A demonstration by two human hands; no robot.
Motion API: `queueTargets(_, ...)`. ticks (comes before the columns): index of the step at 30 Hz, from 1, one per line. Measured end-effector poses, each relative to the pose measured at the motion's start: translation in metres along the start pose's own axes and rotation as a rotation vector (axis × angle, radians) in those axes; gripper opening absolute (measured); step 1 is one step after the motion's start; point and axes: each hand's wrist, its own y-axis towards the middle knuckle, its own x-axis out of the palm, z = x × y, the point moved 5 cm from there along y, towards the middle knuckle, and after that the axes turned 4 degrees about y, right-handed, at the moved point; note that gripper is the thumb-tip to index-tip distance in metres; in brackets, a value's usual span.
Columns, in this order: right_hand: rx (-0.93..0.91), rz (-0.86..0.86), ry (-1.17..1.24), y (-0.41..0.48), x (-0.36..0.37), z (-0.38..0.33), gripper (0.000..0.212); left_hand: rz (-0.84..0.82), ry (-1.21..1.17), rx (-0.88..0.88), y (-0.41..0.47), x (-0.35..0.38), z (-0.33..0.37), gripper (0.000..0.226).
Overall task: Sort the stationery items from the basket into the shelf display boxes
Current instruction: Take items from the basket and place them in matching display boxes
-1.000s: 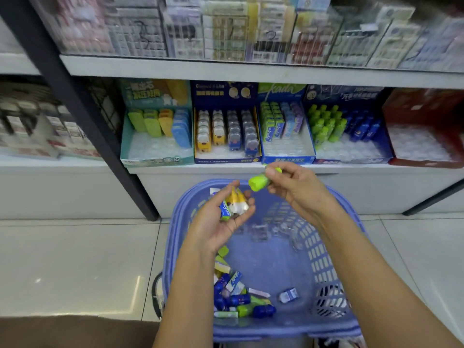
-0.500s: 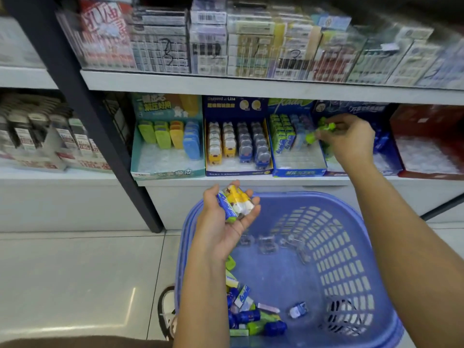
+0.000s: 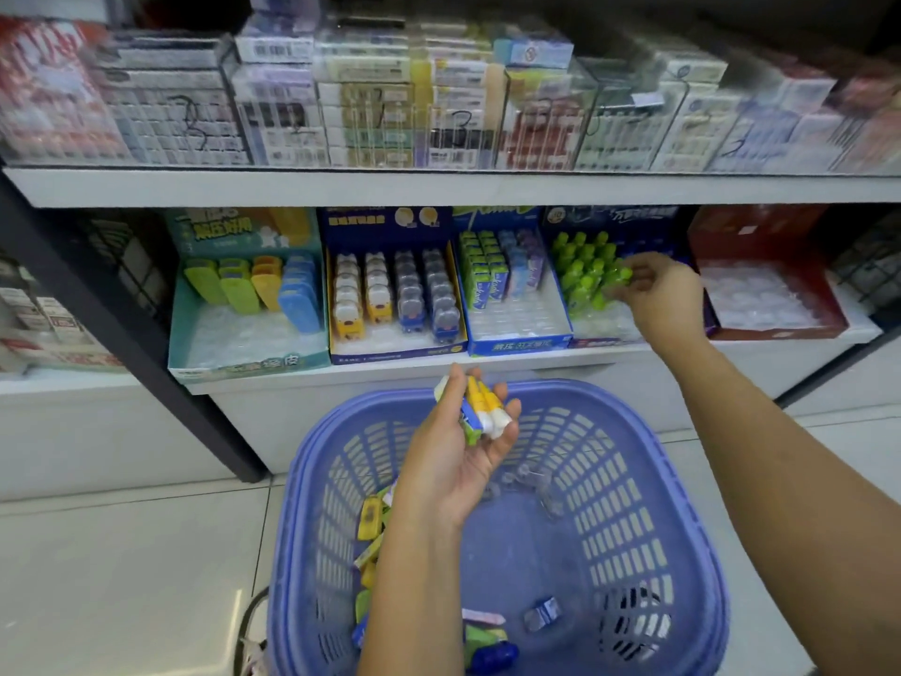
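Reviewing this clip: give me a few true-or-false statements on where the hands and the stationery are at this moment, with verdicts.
1. The left hand holds several small items above the blue basket. True.
2. The right hand is down inside the basket. False: it is up at the display box of green items.
3. The basket is empty. False: loose items lie along its left and near sides.
4. The red display box shows only a clear tray. True.
5. The teal box stands right of the red one. False: it stands at the far left of the row.
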Motion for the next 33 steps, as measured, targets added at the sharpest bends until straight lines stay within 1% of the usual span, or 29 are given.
queueTargets(4,0.023,-0.158,-0.050,0.008,0.012,0.000,0.038,-0.023,0.027,0.035,0.003,0.001,0.003,0.033)
queueTargets(8,0.193,-0.291,-0.017,0.020,0.018,0.001,0.042,-0.092,-0.019,0.013,0.006,0.005,0.000,0.033)
queueTargets(13,0.179,-0.227,-0.012,0.013,0.015,0.003,0.043,-0.163,-0.066,-0.027,0.007,0.009,-0.005,0.034)
queueTargets(15,0.182,-0.249,-0.062,0.013,0.014,0.000,0.044,-0.170,-0.084,-0.012,0.008,0.008,-0.005,0.035)
queueTargets(18,0.109,-0.230,-0.217,0.004,0.010,-0.016,0.060,-0.164,-0.111,0.020,0.009,0.005,-0.005,0.035)
queueTargets(19,0.091,-0.204,-0.234,-0.006,0.007,-0.024,0.061,-0.159,-0.113,0.026,0.009,0.003,-0.005,0.035)
queueTargets(20,0.104,-0.203,-0.206,-0.018,0.006,-0.032,0.055,-0.155,-0.111,0.032,0.010,0.001,-0.005,0.035)
queueTargets(21,0.141,-0.255,-0.112,-0.034,0.008,-0.040,0.041,-0.150,-0.106,0.038,0.011,0.000,-0.005,0.035)
queueTargets(22,0.180,-0.360,0.020,-0.054,0.014,-0.047,0.028,-0.143,-0.100,0.047,0.011,-0.001,-0.004,0.035)
queueTargets(23,0.198,-0.479,0.143,-0.076,0.021,-0.056,0.021,-0.135,-0.094,0.061,0.012,-0.001,-0.004,0.035)
queueTargets(25,0.199,-0.676,0.273,-0.116,0.035,-0.073,0.017,-0.122,-0.093,0.099,0.014,0.000,-0.005,0.033)
queueTargets(26,0.200,-0.740,0.305,-0.130,0.041,-0.078,0.012,-0.119,-0.098,0.120,0.014,0.000,-0.006,0.032)
queueTargets(27,0.205,-0.777,0.334,-0.141,0.045,-0.081,0.010,-0.115,-0.109,0.138,0.013,0.000,-0.006,0.030)
queueTargets(28,0.214,-0.792,0.368,-0.147,0.049,-0.080,0.015,-0.111,-0.126,0.153,0.012,0.000,-0.006,0.030)
queueTargets(31,0.303,-0.758,0.574,-0.156,0.054,-0.077,0.028,-0.098,-0.160,0.206,0.010,-0.003,0.000,0.030)
queueTargets(33,0.372,-0.726,0.713,-0.159,0.057,-0.074,0.029,-0.078,-0.181,0.243,0.009,-0.007,0.008,0.029)
